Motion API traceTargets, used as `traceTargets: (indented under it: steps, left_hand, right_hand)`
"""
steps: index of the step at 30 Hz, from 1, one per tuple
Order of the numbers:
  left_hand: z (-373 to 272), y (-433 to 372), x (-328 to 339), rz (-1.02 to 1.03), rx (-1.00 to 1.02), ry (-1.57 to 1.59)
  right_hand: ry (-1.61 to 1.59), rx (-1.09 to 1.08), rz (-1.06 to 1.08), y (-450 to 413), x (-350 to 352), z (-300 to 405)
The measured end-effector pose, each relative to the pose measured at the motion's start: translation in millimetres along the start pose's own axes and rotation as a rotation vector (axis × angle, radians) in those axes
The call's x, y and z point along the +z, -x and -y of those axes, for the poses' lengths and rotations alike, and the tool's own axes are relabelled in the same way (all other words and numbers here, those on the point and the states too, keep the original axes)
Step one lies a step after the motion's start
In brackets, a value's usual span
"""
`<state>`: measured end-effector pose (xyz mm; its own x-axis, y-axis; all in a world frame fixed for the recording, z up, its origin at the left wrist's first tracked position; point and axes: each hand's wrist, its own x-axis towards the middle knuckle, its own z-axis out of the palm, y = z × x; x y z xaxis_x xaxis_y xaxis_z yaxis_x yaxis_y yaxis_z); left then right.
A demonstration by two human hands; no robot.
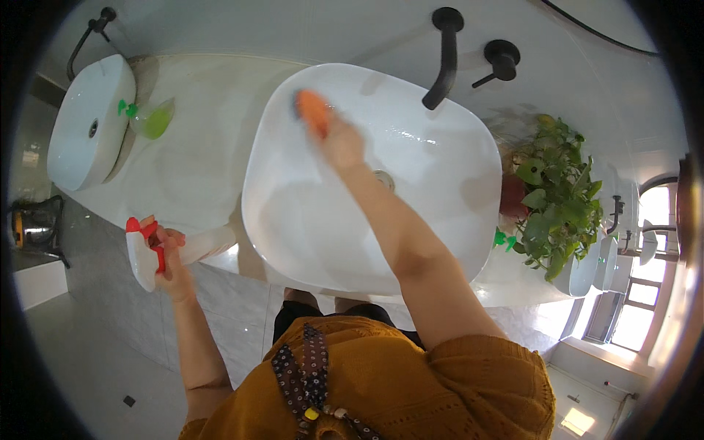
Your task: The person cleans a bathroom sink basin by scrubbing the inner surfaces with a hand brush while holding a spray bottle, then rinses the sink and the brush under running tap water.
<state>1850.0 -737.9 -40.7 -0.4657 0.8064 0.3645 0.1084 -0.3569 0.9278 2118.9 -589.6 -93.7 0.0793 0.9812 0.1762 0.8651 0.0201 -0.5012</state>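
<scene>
A white ceramic vessel basin (330,236) lies before me on the pale countertop. My right hand (342,144) is over its upper left inner wall, shut on an orange scrubbing brush or sponge (313,110); motion blur hides which. The basin's drain (384,180) shows just beside my right forearm. My left hand (175,264) is left of the basin at the counter's front edge. It grips a white spray bottle (140,264) with a red nozzle and trigger, the bottle's body pointing right towards the basin. Wet streaks shine on the basin's back wall.
A black wall spout (448,66) reaches over the basin's back rim, with a black lever handle (501,60) beside it. A leafy potted plant (555,198) stands right. On the left are a green soap bottle (157,121) and a second basin (82,132).
</scene>
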Motion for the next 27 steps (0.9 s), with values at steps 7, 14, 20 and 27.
traceTargets:
  steps: [7, 14, 20, 27]
  left_hand:
    - [-6.0, 2.2, 10.7, -0.023, 0.010, -0.079]
    - [20.5, 6.8, -2.1, 0.049, 0.006, -0.043]
    - [28.9, 10.1, 1.1, 0.075, 0.001, -0.012]
    - [25.4, 22.7, -15.5, 0.078, -0.024, -0.010]
  right_hand:
    - [0.118, 0.029, 0.068, -6.5, -40.9, -70.6]
    - [-0.124, 0.072, -0.400, 38.7, -134.5, -233.8]
    - [0.633, 0.137, 0.037, 53.6, -120.1, -183.0]
    - [0.590, 0.007, 0.384, 70.6, -112.8, -144.4]
